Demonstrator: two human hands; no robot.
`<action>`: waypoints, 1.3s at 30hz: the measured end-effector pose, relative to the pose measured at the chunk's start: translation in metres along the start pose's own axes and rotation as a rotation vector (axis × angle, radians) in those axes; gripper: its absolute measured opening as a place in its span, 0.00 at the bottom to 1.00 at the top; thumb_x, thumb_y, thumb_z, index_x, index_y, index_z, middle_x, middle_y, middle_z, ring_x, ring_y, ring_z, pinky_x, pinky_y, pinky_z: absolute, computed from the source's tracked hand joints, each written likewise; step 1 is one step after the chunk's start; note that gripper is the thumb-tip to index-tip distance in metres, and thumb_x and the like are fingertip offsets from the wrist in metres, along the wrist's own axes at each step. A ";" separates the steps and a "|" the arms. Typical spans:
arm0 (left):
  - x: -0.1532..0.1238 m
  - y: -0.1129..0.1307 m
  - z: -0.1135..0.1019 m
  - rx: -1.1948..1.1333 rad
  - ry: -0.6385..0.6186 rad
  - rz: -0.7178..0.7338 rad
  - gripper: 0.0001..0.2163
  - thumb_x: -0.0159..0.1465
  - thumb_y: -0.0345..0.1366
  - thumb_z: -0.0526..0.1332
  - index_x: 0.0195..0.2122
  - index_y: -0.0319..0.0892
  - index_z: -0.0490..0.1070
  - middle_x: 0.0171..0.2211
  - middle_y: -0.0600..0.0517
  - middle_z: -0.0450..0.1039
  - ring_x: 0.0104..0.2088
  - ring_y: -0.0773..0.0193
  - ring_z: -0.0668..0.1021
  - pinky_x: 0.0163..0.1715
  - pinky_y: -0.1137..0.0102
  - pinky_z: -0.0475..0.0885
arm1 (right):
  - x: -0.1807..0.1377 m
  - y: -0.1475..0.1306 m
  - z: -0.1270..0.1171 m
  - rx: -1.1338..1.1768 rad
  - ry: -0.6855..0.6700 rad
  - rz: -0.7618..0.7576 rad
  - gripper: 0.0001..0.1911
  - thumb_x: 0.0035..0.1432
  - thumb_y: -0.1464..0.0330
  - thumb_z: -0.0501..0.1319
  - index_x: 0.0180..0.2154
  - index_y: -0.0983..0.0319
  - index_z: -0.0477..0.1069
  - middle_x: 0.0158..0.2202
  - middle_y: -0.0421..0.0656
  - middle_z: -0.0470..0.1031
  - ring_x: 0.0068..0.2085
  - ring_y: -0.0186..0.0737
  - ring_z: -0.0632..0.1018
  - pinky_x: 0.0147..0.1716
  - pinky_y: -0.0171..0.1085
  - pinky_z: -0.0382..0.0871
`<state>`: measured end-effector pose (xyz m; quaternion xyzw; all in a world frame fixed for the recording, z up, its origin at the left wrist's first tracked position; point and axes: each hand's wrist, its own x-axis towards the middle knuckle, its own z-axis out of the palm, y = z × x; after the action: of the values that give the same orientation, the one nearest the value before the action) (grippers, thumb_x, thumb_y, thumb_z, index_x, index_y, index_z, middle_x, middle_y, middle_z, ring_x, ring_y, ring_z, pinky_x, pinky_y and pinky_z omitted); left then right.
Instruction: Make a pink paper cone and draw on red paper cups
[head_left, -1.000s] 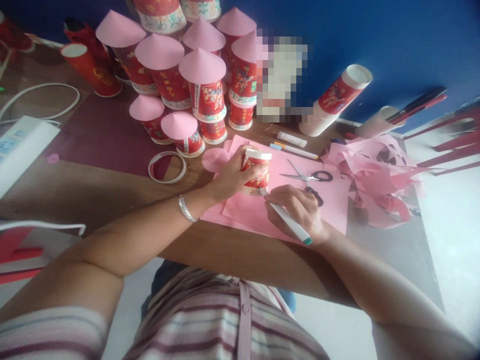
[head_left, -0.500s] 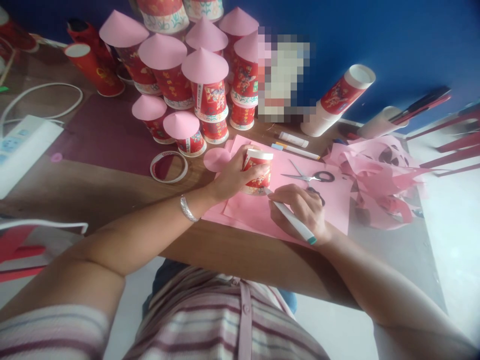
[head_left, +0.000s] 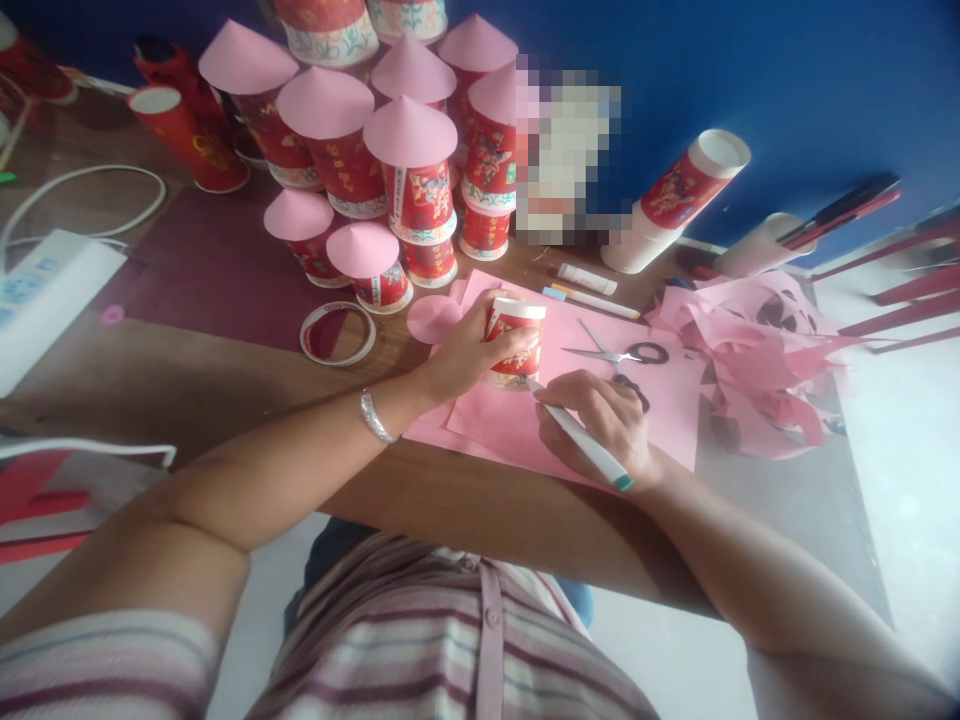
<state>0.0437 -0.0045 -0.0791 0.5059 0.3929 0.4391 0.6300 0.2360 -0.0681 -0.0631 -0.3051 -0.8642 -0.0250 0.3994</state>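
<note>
My left hand [head_left: 466,352] is wrapped round a red printed paper cup [head_left: 517,345] with a white rim and a pale band at its lower edge. My right hand [head_left: 600,420] grips a white marker pen [head_left: 585,445] with a green end. The pen's tip is at the cup's pale lower band; whether it touches cannot be made out. Under both hands lie sheets of pink paper [head_left: 495,425]. Just beyond my right hand, a pair of scissors [head_left: 615,356] with dark handles lies spread on the paper.
Several red cups with pink paper cones [head_left: 411,135] stand stacked at the back. A cut cup ring [head_left: 337,335] lies left of my hand. Pink paper scraps [head_left: 772,350] heap at the right. A glue stick [head_left: 587,279] and a capped pen [head_left: 596,302] lie behind the cup.
Almost nothing differs. The marker pen and my right hand have shifted very slightly at the cup's lower band; my left hand keeps the cup in the same place.
</note>
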 end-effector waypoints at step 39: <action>-0.003 -0.001 -0.004 -0.240 -0.107 -0.020 0.20 0.62 0.42 0.67 0.53 0.46 0.68 0.52 0.47 0.74 0.58 0.50 0.76 0.57 0.52 0.73 | 0.001 -0.015 0.002 0.176 -0.017 -0.107 0.13 0.59 0.79 0.63 0.45 0.61 0.70 0.32 0.40 0.76 0.32 0.35 0.80 0.45 0.42 0.87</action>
<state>0.0390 -0.0068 -0.0811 0.4454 0.3084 0.4489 0.7106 0.2261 -0.0790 -0.0609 -0.2223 -0.8815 0.0320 0.4153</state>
